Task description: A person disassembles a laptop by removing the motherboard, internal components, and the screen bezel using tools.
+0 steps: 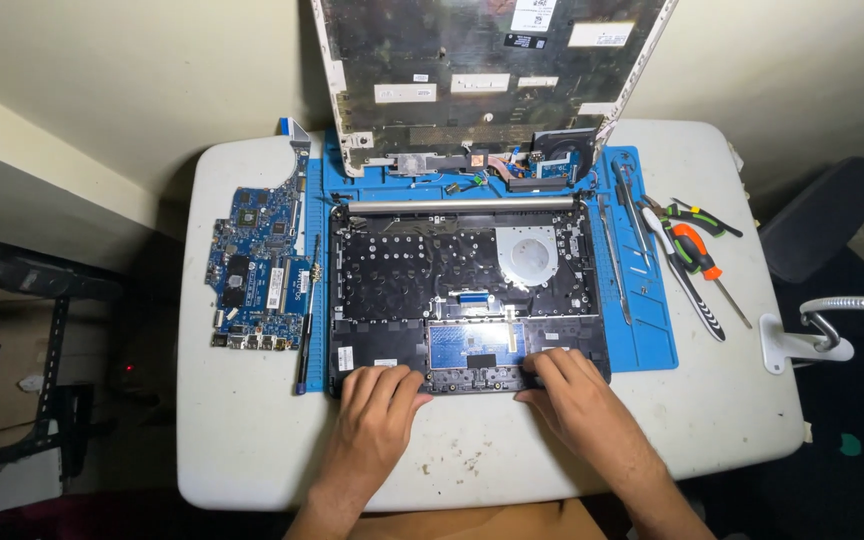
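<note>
left hand [377, 410], right hand [567, 395] on laptop base [467, 290] | motherboard [257, 270] left | screwdrivers [697, 265] right

laptop base [467, 290]: matt black plastic | mat [652, 330]: smooth blue rubber | table [472, 450]: scuffed white plastic

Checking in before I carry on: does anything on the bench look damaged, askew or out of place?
Nothing looks spilled or broken. The laptop base lies gutted on the blue mat, its motherboard out on the table to the left. Both hands, left hand and right hand, rest on its front edge.
</note>
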